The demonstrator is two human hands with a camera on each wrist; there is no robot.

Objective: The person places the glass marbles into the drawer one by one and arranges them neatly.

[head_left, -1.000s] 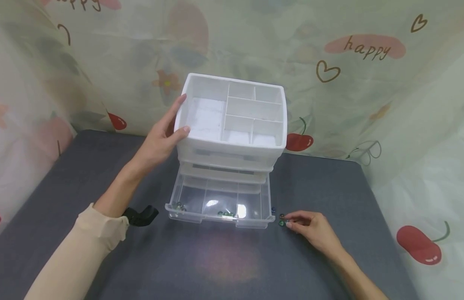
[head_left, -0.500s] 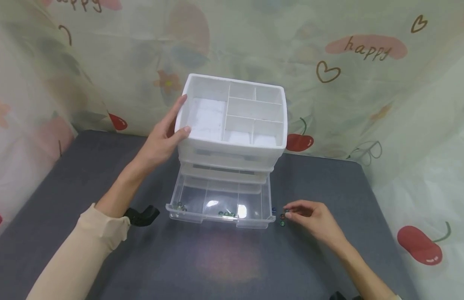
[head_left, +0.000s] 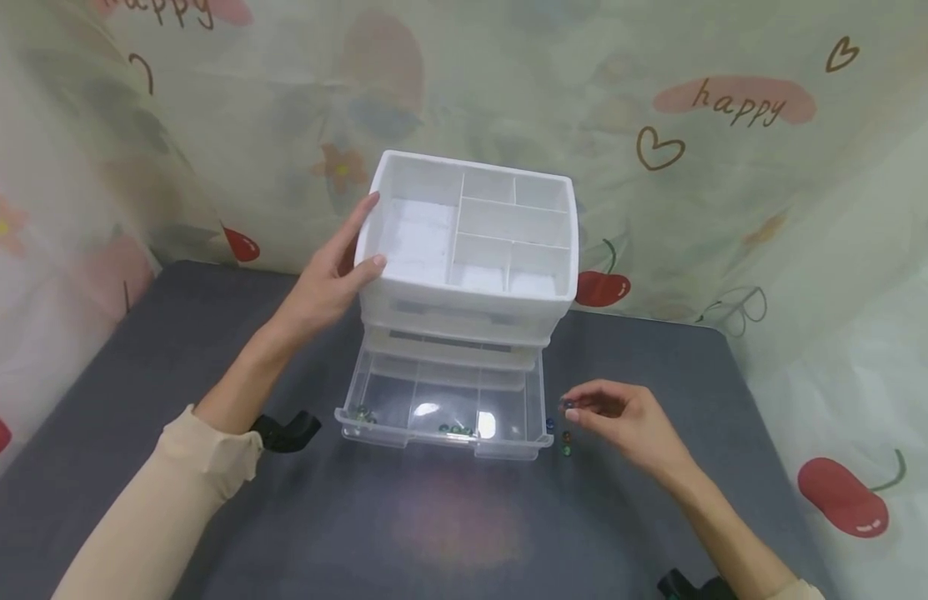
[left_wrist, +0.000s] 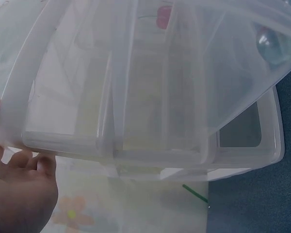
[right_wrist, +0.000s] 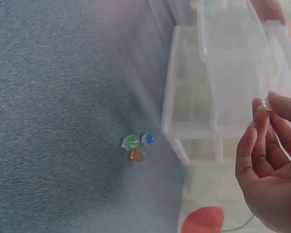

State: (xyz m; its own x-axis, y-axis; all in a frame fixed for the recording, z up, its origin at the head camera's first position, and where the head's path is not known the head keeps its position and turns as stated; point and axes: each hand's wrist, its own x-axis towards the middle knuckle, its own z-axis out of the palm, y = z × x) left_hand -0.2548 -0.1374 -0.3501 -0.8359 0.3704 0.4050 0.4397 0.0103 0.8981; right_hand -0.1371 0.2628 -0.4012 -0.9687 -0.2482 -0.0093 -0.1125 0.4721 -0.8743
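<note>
My left hand (head_left: 321, 279) grips the left side of a white drawer organizer (head_left: 467, 292), its thumb on the top rim. Below, the clear drawer (head_left: 444, 383) is pulled out, with several green marbles (head_left: 456, 430) along its front. To the drawer's right, my right hand (head_left: 624, 421) pinches a small glass marble (head_left: 566, 404) between thumb and fingertips, raised above the table. Under it lie a green marble (right_wrist: 130, 141), a blue marble (right_wrist: 148, 139) and an orange marble (right_wrist: 137, 155), close together in the right wrist view.
The organizer's top is divided into several compartments (head_left: 512, 218). It stands on a dark table (head_left: 464, 517), near the back edge. A patterned cloth (head_left: 726, 208) hangs behind and at both sides. Black wrist straps (head_left: 287, 432) show at my forearms.
My right hand has picked up a marble from the group on the table and moved it up and slightly left, towards the drawer. The left hand keeps its grip on the organizer.
</note>
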